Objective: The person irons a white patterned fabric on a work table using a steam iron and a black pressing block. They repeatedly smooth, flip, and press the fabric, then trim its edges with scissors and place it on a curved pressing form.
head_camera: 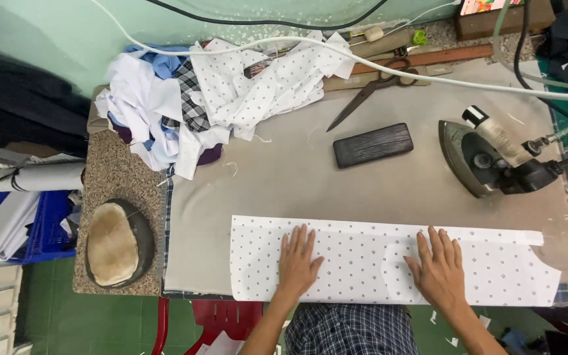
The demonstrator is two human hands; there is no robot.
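A long white fabric piece with small dark dots point(363, 253) lies flat along the near edge of the grey ironing table point(284, 171). My left hand point(298, 261) presses flat on its left half, fingers spread. My right hand point(438, 264) rests flat on the right half, fingers apart. Neither hand holds anything.
A steam iron point(488, 158) stands at the right with a hose running off. A dark rectangular block point(373, 144) and large scissors point(369, 89) lie farther back. A heap of cut fabric pieces point(205, 98) fills the far left. A rounded pressing pad point(116, 244) sits on the stone ledge.
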